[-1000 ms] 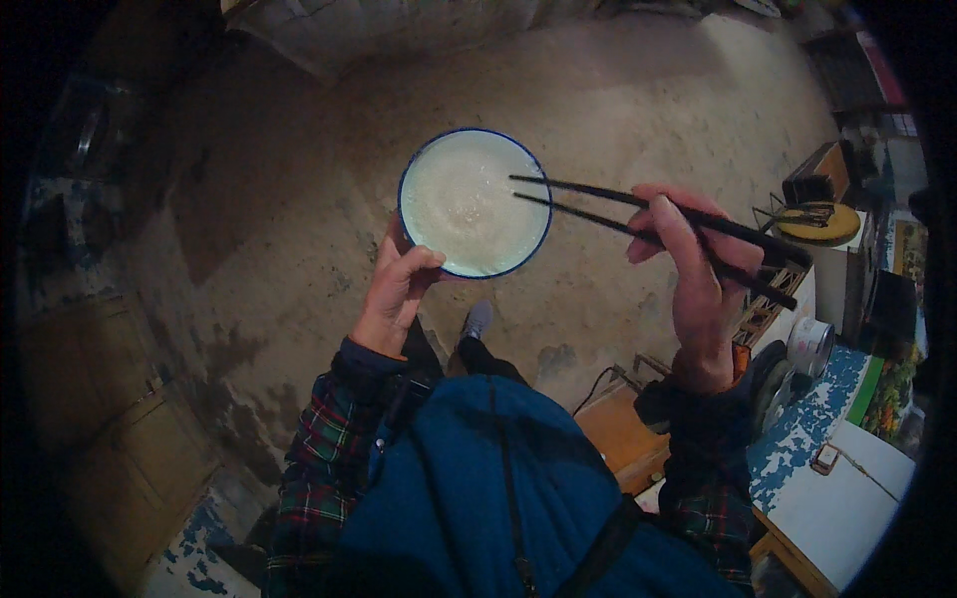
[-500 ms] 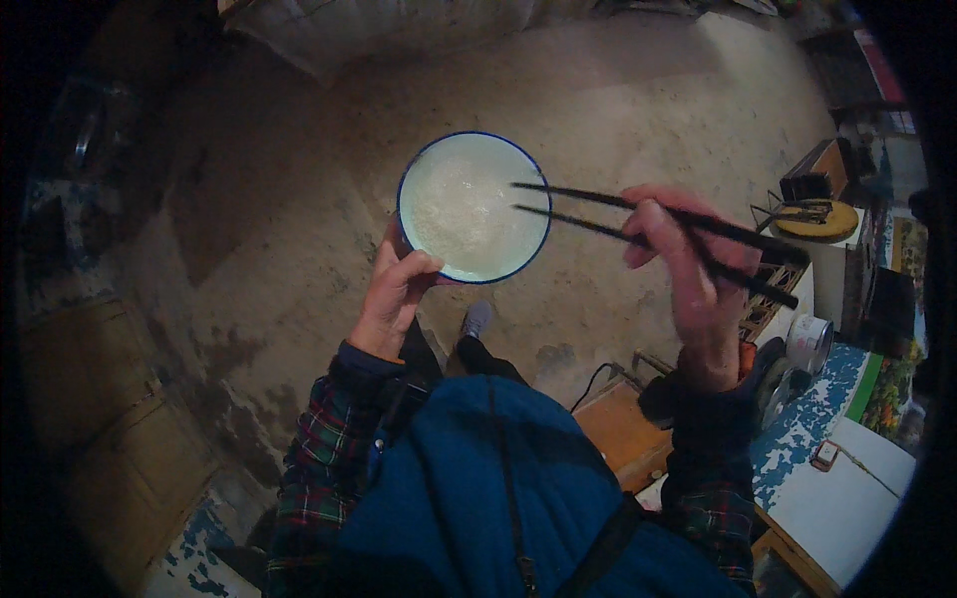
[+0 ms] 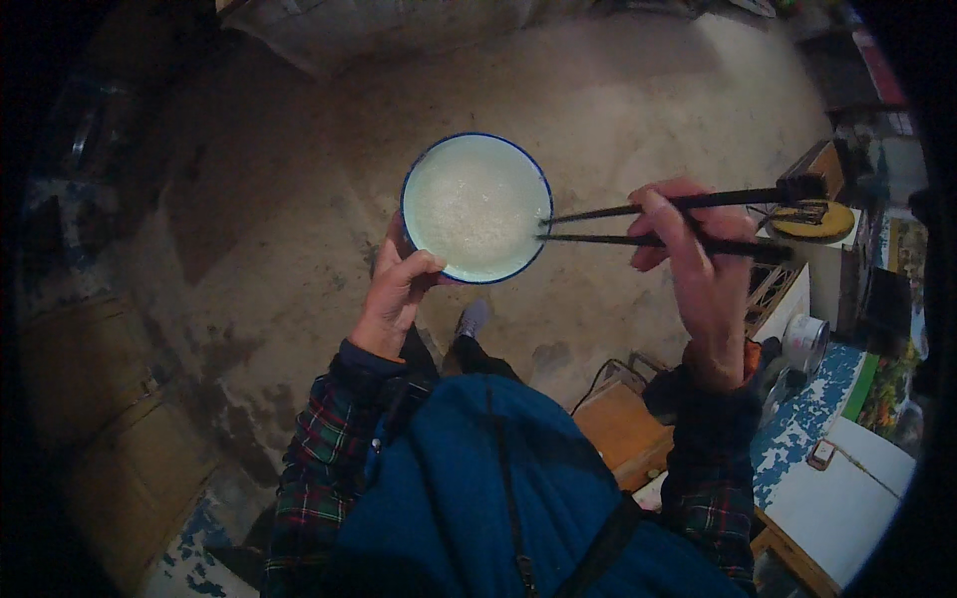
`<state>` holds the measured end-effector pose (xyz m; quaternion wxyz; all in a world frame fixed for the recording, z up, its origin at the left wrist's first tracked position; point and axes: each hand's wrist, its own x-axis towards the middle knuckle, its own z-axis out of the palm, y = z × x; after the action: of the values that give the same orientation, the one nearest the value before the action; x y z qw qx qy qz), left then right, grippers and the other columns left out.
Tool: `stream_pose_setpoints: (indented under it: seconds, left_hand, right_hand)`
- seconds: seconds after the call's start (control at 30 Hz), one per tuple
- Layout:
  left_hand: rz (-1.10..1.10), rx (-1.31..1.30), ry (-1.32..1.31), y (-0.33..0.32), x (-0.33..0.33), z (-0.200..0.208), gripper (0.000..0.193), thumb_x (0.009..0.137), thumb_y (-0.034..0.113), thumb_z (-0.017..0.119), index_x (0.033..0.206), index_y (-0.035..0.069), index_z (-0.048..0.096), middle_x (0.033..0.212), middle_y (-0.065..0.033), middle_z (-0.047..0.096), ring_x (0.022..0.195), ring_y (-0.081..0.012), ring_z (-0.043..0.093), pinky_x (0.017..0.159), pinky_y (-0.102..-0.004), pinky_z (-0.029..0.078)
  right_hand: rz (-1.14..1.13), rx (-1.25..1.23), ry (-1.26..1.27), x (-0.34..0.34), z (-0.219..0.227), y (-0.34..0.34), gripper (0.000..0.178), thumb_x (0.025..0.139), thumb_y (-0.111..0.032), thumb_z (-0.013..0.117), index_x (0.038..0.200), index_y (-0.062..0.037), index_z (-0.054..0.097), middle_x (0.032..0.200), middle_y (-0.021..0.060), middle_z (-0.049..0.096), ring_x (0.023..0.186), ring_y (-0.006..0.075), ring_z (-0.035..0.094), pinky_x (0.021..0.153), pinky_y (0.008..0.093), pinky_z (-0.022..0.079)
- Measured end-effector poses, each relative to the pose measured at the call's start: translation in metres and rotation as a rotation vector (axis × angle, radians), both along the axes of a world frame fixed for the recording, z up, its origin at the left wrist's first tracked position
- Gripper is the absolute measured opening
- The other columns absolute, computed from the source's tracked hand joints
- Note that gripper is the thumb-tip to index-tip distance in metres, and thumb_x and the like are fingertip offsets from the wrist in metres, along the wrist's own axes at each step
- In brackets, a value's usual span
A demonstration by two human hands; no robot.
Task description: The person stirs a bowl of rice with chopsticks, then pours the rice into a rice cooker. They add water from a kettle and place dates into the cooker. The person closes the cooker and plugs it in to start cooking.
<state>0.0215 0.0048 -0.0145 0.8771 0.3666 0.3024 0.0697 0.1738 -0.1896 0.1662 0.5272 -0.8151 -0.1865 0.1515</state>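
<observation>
A round white bowl with a dark blue rim (image 3: pixel 411 169) is held up in front of me, over the floor. My left hand (image 3: pixel 397 289) grips it from its lower left side, thumb on the rim and the other fingers hidden beneath. Inside lies a pale, grainy, wet-looking food (image 3: pixel 475 211) whose kind I cannot make out. My right hand (image 3: pixel 693 239) is closed around a pair of dark chopsticks (image 3: pixel 608 212), slightly parted. Their tips are at the bowl's right rim, with nothing visible between them; whether they touch it I cannot tell.
To my right stands a table with peeling blue and white paint (image 3: pixel 807 419), bearing a tin (image 3: pixel 805 341) and other items. A round yellow object (image 3: pixel 812 221) sits beyond it. A wooden drawer (image 3: pixel 620 429) is beside my right forearm. Brown panels (image 3: pixel 130 419) stand at lower left.
The chopsticks have drawn back to the right, their tips moving from over the food to the bowl's right rim. They now lie more level. The bowl has barely moved.
</observation>
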Motion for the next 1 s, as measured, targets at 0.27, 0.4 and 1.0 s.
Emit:
stream_pose_setpoints:
  seconds: [0.27,0.4,1.0]
  left_hand:
    - [0.019,-0.075,-0.054,-0.004,0.001,-0.009,0.091,0.069,0.002,0.064,0.150,0.010,0.024,0.137,-0.0167,0.044,0.114,-0.0305,0.057,0.078,-0.0416,0.062]
    - [-0.027,-0.049,-0.060,-0.004,0.002,-0.008,0.091,0.069,0.002,0.064,0.150,0.010,0.024,0.137,-0.0156,0.044,0.116,-0.0303,0.056,0.078,-0.0418,0.062]
    - [-0.022,-0.028,-0.073,-0.001,0.007,-0.010,0.088,0.070,0.002,0.063,0.149,0.010,0.026,0.134,-0.0153,0.047,0.110,-0.0293,0.060,0.076,-0.0407,0.062]
  right_hand:
    - [-0.014,0.264,0.141,-0.014,-0.047,0.023,0.021,0.094,-0.009,0.061,0.105,0.0063,0.068,0.081,0.0136,0.070,0.066,0.0155,0.067,0.060,0.0244,0.054]
    - [0.032,0.230,-0.042,-0.004,-0.043,0.022,0.018,0.094,-0.008,0.061,0.105,0.0038,0.069,0.086,0.0105,0.070,0.070,0.0131,0.066,0.062,0.0228,0.053]
    - [0.004,0.195,0.028,0.000,-0.055,0.014,0.019,0.095,-0.010,0.061,0.107,0.0029,0.067,0.082,0.0085,0.067,0.066,0.0124,0.063,0.059,0.0231,0.052]
